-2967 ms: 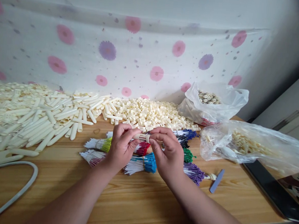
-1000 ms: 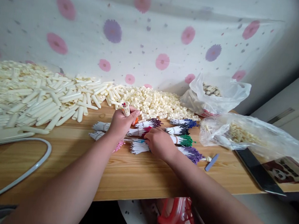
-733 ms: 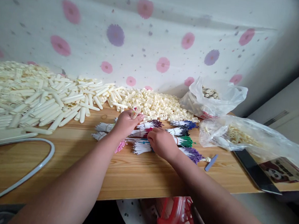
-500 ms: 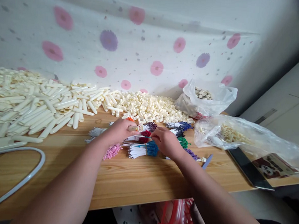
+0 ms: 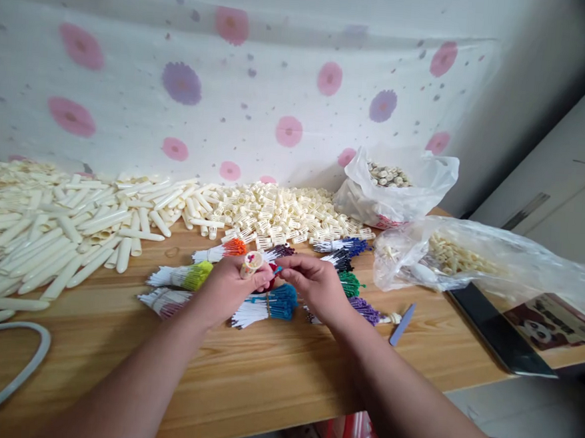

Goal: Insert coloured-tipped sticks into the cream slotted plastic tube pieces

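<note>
My left hand (image 5: 227, 286) is closed around a cream plastic tube (image 5: 252, 263), its open round end turned toward me with small coloured bits inside. In my right hand (image 5: 312, 284), thumb and forefinger pinch a thin refill-like stick with a blue tip (image 5: 277, 271), close beside the tube. Beneath and around both hands lie bundles of white sticks with coloured ends: a blue bundle (image 5: 266, 306), a yellow-green bundle (image 5: 181, 275), an orange bundle (image 5: 220, 249), a green bundle (image 5: 352, 284) and a purple bundle (image 5: 363, 310). A dark red bundle is partly hidden behind my fingers.
Long cream tubes (image 5: 92, 222) heap at the left, short slotted cream pieces (image 5: 277, 211) at the back. Plastic bags of small parts (image 5: 394, 193) stand at the right. A purple-grey blade-like strip (image 5: 402, 325), a dark phone-like slab (image 5: 498, 330) and a white cable (image 5: 37, 361) lie on the table.
The view has shifted slightly. My hands have come closer together, and the blue tip now shows in my right fingers beside the tube. The tube's open end has tipped toward me.
</note>
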Motion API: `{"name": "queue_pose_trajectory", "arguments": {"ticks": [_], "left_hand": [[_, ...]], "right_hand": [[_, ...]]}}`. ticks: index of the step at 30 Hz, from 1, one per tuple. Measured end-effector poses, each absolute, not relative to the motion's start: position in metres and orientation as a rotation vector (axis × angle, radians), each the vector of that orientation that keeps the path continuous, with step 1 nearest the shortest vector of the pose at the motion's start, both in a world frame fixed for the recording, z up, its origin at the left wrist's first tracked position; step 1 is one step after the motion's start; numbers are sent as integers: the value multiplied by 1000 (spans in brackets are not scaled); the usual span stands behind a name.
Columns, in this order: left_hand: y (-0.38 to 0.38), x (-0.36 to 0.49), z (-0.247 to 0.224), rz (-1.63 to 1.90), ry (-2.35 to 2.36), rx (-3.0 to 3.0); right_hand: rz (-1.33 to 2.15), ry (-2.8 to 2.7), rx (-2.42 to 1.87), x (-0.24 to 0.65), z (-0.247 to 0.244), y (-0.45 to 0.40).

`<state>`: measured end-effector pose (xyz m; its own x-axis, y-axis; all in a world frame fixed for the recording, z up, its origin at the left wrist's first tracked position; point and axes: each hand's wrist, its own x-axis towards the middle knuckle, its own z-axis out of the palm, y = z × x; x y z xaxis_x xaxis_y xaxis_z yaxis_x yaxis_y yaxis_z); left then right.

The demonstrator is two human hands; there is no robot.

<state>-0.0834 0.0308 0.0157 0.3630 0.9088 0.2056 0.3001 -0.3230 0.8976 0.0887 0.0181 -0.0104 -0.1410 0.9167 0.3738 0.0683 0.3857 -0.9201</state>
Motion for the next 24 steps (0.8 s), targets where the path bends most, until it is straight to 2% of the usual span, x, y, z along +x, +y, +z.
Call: {"name": "queue_pose_trajectory", "arguments": {"ticks": [4,7,12,17,21,24], "left_hand": [[31,-82,15,1047,980,1755],[32,-80,10,1036,949,1762],[31,-81,4,1132,997,1900],[34,-89,4,1400,1153,2051],[34,-90,4,1397,1130,2071],[33,-88,4,1385,1082,2089]], "right_hand": [[1193,-1321,-826,88,-10,16],[1156,-1339,-805,85,-12,16],[739,-1569,-862,87,-3,7],[135,-1542,-642,103,42,-38],[-6,-1685,-611,107,75,-72],[-49,-1892,-665,103,80,-76]]}}
